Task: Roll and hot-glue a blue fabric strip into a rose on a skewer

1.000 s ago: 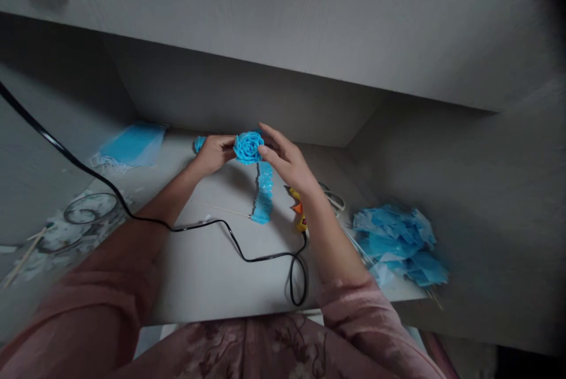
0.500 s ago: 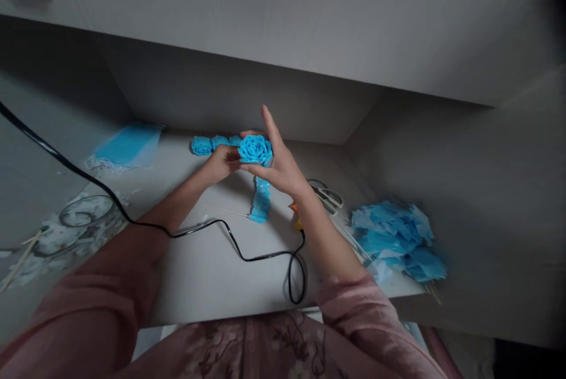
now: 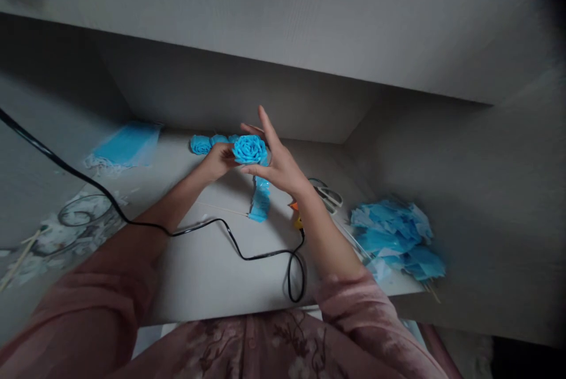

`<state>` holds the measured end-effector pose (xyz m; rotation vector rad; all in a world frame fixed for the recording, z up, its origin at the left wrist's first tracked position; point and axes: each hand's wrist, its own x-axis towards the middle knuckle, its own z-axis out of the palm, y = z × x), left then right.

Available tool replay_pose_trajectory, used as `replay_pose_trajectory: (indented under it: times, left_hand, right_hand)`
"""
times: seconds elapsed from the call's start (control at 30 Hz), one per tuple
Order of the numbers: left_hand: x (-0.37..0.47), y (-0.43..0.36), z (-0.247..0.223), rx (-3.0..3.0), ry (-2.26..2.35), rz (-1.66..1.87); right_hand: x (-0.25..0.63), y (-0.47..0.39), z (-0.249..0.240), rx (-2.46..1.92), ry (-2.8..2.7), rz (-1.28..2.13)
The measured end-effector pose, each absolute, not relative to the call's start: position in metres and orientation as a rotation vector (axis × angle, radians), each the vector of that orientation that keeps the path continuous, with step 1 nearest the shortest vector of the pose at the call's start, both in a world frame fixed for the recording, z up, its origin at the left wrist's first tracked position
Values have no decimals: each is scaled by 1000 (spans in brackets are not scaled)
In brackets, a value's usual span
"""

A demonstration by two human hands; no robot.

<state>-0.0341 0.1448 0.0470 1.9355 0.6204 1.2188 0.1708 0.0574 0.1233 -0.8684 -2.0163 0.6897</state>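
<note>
A blue rose-like flower [image 3: 249, 150] with ruffled petals faces up toward me above the table. My left hand [image 3: 220, 161] is closed behind and under it, gripping it from the left; those fingertips are partly hidden. Beside its right edge, my right hand [image 3: 282, 165] has its fingers spread and thumb apart, holding nothing. I cannot tell whether the right thumb brushes the petals. Below the hands lies a blue strip [image 3: 259, 205] with a thin stick [image 3: 227, 210] at its lower end. Behind the left hand, more blue flowers [image 3: 201, 144] sit in a row.
A black cable [image 3: 230, 237] crosses the table to an orange and yellow tool partly behind my right forearm. Scissors [image 3: 329, 197] lie right of it, near a heap of blue pieces [image 3: 393, 237]. Blue sheets [image 3: 126, 144] and white scraps [image 3: 84, 228] are at left.
The flower has shifted slightly left with my left hand and turned a little. My right hand has opened away from its right side, leaving a gap there.
</note>
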Motion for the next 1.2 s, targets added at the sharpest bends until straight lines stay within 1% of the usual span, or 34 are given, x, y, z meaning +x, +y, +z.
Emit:
replay_pose_trajectory:
  times: [0.2, 0.43, 0.63, 1.0, 1.1, 1.2]
  left_hand:
    - [-42, 157, 48, 1873, 767, 1299]
    - [-43, 160, 46, 1885, 859, 1383]
    - [-53, 167, 44, 2111, 895, 1386]
    - [-54, 161, 56, 2449, 943, 1419]
    - [-54, 161, 56, 2443, 944, 1437]
    - [-55, 162, 53, 2308, 925, 1457]
  right_hand:
    - [186, 64, 125, -909, -1974, 657]
    - [190, 74, 112, -962, -1974, 755]
    - [186, 78, 108, -948, -1988, 818]
    - [190, 88, 93, -1026, -1843, 960]
    - [189, 90, 93, -1033, -1836, 967]
    - [187, 91, 92, -1028, -1836, 985]
